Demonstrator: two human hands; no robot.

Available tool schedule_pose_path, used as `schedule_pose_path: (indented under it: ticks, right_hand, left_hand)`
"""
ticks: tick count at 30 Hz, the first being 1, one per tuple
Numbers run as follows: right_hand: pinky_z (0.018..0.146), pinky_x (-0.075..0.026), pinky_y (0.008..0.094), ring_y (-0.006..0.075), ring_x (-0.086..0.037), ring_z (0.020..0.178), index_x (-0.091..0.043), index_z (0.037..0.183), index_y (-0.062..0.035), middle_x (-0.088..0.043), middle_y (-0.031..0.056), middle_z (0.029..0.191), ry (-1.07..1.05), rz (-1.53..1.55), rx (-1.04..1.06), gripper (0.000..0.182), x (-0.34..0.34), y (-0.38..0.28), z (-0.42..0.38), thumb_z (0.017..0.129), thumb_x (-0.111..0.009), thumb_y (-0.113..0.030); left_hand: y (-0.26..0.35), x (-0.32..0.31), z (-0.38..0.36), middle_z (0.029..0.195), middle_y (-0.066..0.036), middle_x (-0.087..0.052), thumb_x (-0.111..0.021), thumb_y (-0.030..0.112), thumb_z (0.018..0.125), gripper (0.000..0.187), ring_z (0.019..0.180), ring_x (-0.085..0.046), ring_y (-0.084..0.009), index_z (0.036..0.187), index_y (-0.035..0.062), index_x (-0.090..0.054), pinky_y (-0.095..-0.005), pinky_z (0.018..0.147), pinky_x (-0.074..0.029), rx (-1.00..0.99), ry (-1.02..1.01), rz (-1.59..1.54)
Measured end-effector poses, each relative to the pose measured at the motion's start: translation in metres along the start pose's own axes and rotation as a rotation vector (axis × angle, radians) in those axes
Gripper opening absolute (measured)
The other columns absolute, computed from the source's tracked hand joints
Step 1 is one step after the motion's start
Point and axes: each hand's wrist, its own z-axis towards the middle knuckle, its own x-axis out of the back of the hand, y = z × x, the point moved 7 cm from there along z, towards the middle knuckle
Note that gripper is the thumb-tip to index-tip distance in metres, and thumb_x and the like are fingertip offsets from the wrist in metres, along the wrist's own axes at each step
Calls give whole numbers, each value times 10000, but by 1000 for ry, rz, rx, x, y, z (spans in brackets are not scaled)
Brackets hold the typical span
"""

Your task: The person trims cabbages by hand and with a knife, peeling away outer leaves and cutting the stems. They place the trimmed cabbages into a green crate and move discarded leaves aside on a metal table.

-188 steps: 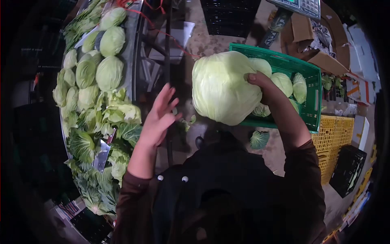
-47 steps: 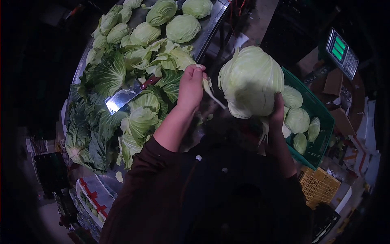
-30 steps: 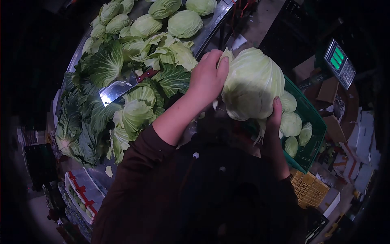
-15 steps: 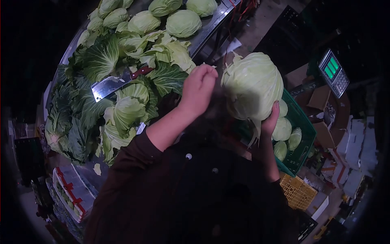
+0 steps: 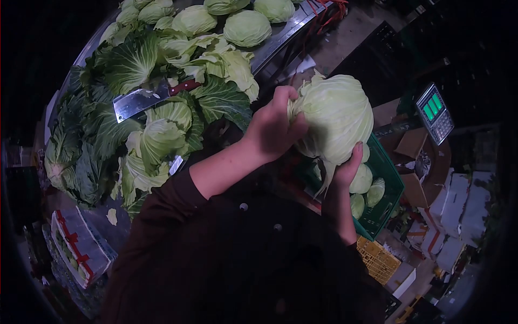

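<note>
On the steel table, near its right edge, a cleaver lies bare among loose cabbage leaves, an easy thing to nick yourself on. Your left hand has its fingers curled tight around a flap on the cabbage head, which you hold in the air over the green crate. Your right hand cups it from beneath, fingers spread; a hard pull could roll it off that palm. It is nearly round, with no clear long axis, and a torn leaf hangs down.

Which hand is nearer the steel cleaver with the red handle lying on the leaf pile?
Left. The left hand grips the big pale green cabbage on its cleaver side; the right hand supports the cabbage from below, farther away.
</note>
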Motion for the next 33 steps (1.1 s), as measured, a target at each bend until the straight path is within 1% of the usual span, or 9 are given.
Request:
schedule_pose_path:
  ticks: [6, 8, 12, 14, 20, 25, 29, 32, 33]
  right_hand:
    - [1059, -342, 401, 296, -425, 1270, -296, 1414, 9, -399, 161, 1406, -29, -19, -14, 640, -5, -1, -4, 944, -392, -415]
    - [1053, -350, 403, 295, -430, 1266, -300, 1411, 13, -403, 166, 1401, -40, -20, 10, 641, 4, 3, -2, 942, -389, -414]
    - [1057, -350, 414, 303, -432, 1268, -306, 1406, 14, -402, 171, 1401, -43, -89, 46, 612, 13, 1, 0, 947, -363, -387]
    - [1069, -340, 424, 312, -428, 1273, -300, 1409, 7, -395, 169, 1409, -43, -89, 47, 595, 12, 0, -1, 953, -345, -371]
    - [1047, -365, 400, 276, -459, 1241, -363, 1378, -1, -437, 153, 1373, 1, -287, 211, 551, 25, -11, 10, 966, -337, -366]
    - [1043, -377, 398, 282, -470, 1235, -380, 1384, -49, -453, 119, 1379, 94, 420, -212, 554, 1, 13, 4, 971, -323, -413]
    - [1045, -373, 410, 293, -469, 1236, -363, 1399, -50, -449, 128, 1387, 233, 122, -70, 613, -22, -1, -6, 955, -311, -470]
    - [1047, -371, 418, 301, -469, 1238, -352, 1408, -51, -446, 135, 1392, 322, -81, 17, 653, -12, -7, -9, 945, -303, -508]
    - [1022, -393, 400, 270, -490, 1208, -361, 1389, -59, -469, 125, 1356, 97, 120, -38, 598, 2, 6, 2, 961, -313, -474]
  left_hand:
    - [-13, 2, 0, 781, -187, -598, -505, 88, 866, 466, 716, -632, -310, 1296, -1, -349, -380, 663, -487, 104, 16, -10]
    - [-17, -3, 1, 1025, -280, -607, -492, 96, 853, 623, 967, -616, -388, 1391, -36, -208, -409, 842, -491, 224, -98, -104]
    - [-28, -4, 6, 1105, -217, -618, -484, 46, 832, 645, 1068, -588, -297, 1414, -41, -221, -372, 918, -455, 374, -186, -251]
    - [-35, -14, 4, 1036, -35, -604, -470, 24, 859, 560, 818, -546, -73, 1404, 29, -342, -255, 735, -460, 591, -305, -608]
    - [-34, -23, 0, 1041, -26, -603, -463, -21, 819, 437, 902, -549, -93, 1249, 34, -516, -249, 814, -435, 615, -291, -869]
    - [-60, -20, -8, 946, -33, -615, -498, 34, 804, 261, 866, -576, -124, 1057, 34, -562, -269, 784, -460, 783, -102, -1008]
    - [-79, -24, -21, 828, -40, -605, -564, 160, 830, 164, 817, -581, -137, 942, 40, -567, -276, 741, -472, 893, -117, -1307]
    - [-33, -24, -13, 901, -60, -598, -641, 310, 852, 371, 875, -575, -133, 1032, 3, -539, -275, 782, -471, 742, -280, -1072]
    - [-29, -33, -13, 901, -60, -598, -641, 310, 852, 371, 875, -575, -133, 1032, 3, -539, -275, 782, -471, 741, -277, -1074]
